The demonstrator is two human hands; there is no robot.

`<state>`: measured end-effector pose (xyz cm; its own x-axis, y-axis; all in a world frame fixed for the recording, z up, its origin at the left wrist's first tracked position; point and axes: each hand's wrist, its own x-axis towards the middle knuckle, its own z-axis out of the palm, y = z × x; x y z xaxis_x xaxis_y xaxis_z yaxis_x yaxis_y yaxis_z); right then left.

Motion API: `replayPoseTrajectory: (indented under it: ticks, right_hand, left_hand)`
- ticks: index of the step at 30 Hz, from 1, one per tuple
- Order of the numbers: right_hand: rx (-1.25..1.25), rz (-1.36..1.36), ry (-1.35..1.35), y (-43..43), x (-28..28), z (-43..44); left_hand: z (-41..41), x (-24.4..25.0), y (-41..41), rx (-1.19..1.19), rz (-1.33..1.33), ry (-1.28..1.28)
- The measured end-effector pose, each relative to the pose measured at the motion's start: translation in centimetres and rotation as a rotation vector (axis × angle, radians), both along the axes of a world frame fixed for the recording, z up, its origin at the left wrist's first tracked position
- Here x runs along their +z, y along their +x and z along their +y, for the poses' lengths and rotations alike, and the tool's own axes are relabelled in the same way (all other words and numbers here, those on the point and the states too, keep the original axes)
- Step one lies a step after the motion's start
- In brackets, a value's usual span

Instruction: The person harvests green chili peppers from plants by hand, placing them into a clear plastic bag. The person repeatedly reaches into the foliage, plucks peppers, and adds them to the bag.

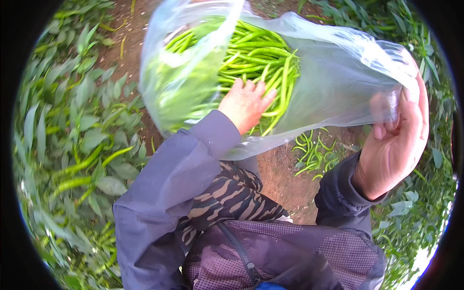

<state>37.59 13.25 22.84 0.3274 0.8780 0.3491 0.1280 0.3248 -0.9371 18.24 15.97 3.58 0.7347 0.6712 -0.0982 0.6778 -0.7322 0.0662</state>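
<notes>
A large clear plastic bag (326, 79) lies open before me, with a heap of long green chili peppers (259, 50) inside it. My left hand (246, 103) rests on the peppers at the bag's mouth, its fingers spread and touching them. At the right, my right hand (398, 137) grips the edge of the bag between thumb and fingers and holds the plastic stretched out. Part of the peppers at the left shows only blurred through the film.
Leafy pepper plants (87, 127) with hanging green peppers stand close on the left, and more foliage (409, 206) grows on the right. Loose small peppers (313, 154) lie on the bare brown soil (286, 181) below the bag.
</notes>
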Motion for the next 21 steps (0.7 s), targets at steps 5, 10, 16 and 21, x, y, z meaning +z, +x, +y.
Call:
replayPoseTrajectory:
  ticks: [5, 10, 16, 21]
  right_hand:
    - [0.204, 0.155, 0.246, -2.4, 0.0, -3.8]
    - [1.764, 0.658, -0.261, -8.3, 0.7, -13.7]
    - [2.746, 1.347, -0.76, -15.4, 2.9, -27.1]
    - [2.913, 1.524, -1.545, -14.4, 2.9, -33.1]
  left_hand:
    - [-6.0, 8.4, -1.7, 0.463, -0.353, 0.221]
    - [-19.5, 13.8, -5.7, 0.953, -0.419, 0.533]
    - [-40.9, 19.1, -10.3, 1.456, 0.033, 0.713]
    - [-53.3, 22.0, -10.5, 1.685, 0.522, 0.684]
